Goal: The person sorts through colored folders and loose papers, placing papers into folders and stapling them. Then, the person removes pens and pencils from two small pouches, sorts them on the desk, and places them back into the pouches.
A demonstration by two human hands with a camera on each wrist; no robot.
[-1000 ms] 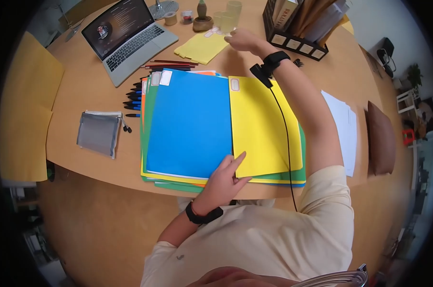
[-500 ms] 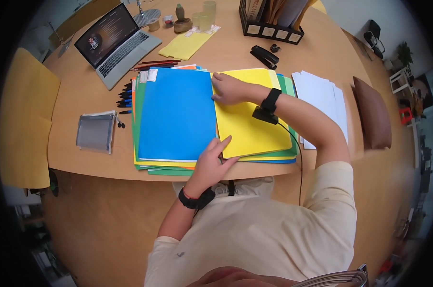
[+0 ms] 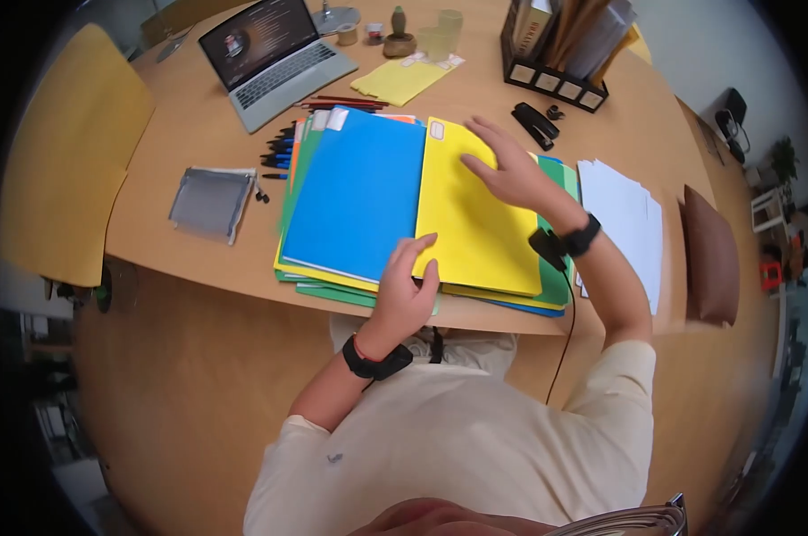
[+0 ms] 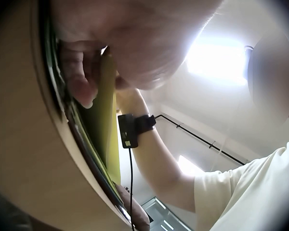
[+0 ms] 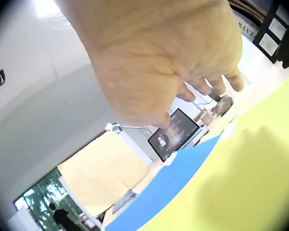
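A yellow folder with a small label at its top left corner lies over the right part of a stack of coloured folders. Beside it on the left is a blue folder. My left hand holds the yellow folder's lower left corner; in the left wrist view its yellow edge stands between thumb and fingers. Raised over the upper right of the yellow folder, my right hand is empty with fingers spread, and its shadow falls on the yellow surface in the right wrist view.
Behind are a laptop, yellow label sheets, a stapler and a black file holder. Pens and a mesh pouch lie left; white papers and a brown case right.
My right hand came back from the label sheets to the yellow folder's upper left corner, then lifted and moved right, uncovering the label there. My left hand stayed at the lower corner.
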